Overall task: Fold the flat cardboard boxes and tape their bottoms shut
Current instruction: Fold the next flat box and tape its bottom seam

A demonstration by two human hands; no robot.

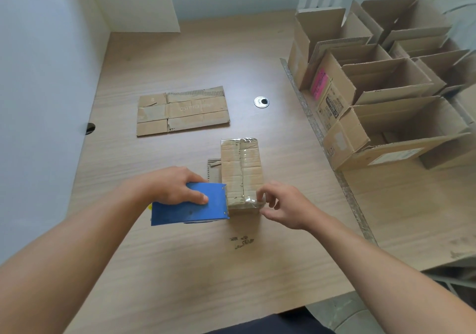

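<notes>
- Soft, even daylight fills the scene, and the desk [180,58] looks bright with no hard glare.
- Shadows are faint: a thin dark edge under the flat cardboard [183,110] at 12 o'clock and a soft patch beneath the blue tape dispenser [190,207].
- The clear tape [248,153] on the small box [231,171] shows a slight sheen.
- Wide-angle distortion stretches the forearms [77,243] at 7 and 5 o'clock and tilts the open boxes [386,81] at 2 o'clock.
- Focus is mildly soft throughout.

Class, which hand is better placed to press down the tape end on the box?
Probably right: the right hand is at the tape end on the box; the left hand grips the blue dispenser.
</notes>
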